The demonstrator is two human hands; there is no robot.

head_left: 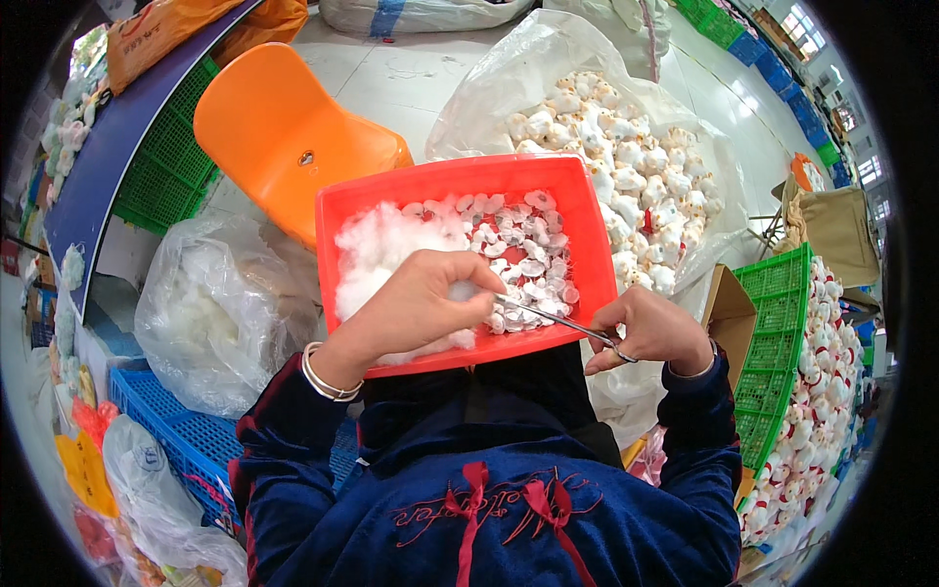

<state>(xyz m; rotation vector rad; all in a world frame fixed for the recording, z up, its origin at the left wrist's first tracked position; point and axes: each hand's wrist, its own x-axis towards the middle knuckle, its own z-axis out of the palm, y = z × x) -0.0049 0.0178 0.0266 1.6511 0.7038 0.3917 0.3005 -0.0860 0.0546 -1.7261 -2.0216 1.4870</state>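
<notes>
Red tray (450,173) holds fluff (377,245) and discs (533,264); right grip (648,331) clasps metal tool (558,318), left grip (430,298) (apparently) fluff.

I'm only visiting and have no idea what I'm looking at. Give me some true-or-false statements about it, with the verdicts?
1. The right hand holds a metal tool. True.
2. The tray is green. False: it is red.
3. White fluff lies in the tray's left part. True.
4. The orange chair stands beyond the tray's right corner. False: beyond its left.
5. The left hand is inside the clear bag. False: it is over the tray, at the tool's tip.
</notes>
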